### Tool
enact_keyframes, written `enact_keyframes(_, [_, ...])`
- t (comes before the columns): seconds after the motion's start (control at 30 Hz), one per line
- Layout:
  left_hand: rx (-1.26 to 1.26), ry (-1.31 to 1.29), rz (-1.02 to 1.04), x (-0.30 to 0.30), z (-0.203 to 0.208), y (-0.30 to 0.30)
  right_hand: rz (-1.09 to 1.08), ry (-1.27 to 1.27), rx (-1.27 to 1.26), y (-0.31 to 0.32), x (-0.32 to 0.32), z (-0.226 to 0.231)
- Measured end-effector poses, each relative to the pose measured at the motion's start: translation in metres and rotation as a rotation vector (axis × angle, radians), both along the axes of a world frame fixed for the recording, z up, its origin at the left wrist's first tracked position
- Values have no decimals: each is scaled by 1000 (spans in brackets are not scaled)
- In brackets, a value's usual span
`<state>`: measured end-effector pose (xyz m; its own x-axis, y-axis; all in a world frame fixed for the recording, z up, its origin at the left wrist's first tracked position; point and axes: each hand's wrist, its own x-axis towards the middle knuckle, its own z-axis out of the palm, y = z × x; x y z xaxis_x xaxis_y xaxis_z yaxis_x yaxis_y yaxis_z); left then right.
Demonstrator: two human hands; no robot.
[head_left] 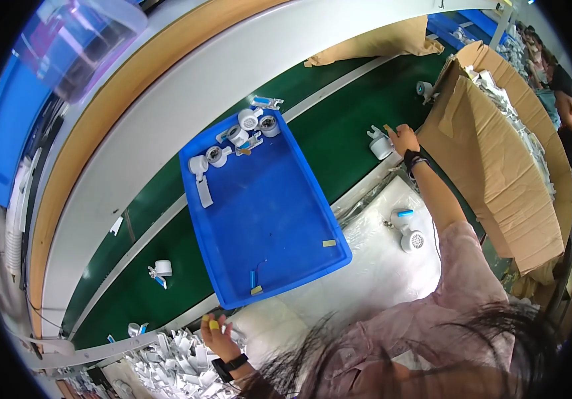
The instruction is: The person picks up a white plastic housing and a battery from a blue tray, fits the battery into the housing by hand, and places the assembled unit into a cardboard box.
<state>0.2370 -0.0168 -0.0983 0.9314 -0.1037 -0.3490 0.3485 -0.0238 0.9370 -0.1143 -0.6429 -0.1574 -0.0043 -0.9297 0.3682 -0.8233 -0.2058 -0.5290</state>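
Observation:
My right hand [404, 139] reaches out over the green belt at the upper right. Its fingers are bent around the edge of a white fan part [380, 145] with a round housing and a forked end; the thumb is hidden. At the lower left, my left hand [219, 338] is raised with its fingers apart and holds nothing. Yellow covers show on its fingertips, and a pile of white plastic pieces [169, 359] lies beside it. Between the hands rests a blue tray [259, 219] with several white fan parts [237, 135] grouped at its far end.
Another fan part [411, 238] with a blue cylinder lies on a plastic-wrapped surface [366, 256] before me. A large open cardboard box [492, 166] of white pieces stands at right. The green belt [332, 133] carries a loose fan part [161, 268] left of the tray.

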Motion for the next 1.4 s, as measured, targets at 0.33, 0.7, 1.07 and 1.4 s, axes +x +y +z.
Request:
enact_keyframes(0.33, [-25,34,-110,-46,12,-13,231,-275,365,-5,0,-5])
enact_keyframes(0.7, [-85,-329,-675,-117,44,-55,884,-666,675,192,15,143])
enact_keyframes(1.07, [-17,-602,-1096,-206,106,-82,1337,-833,1274,384,7,194])
enact_keyframes(1.4, [-232,-201,-1076,-214,133,-30,1561,-626,1340,407,-14,198])
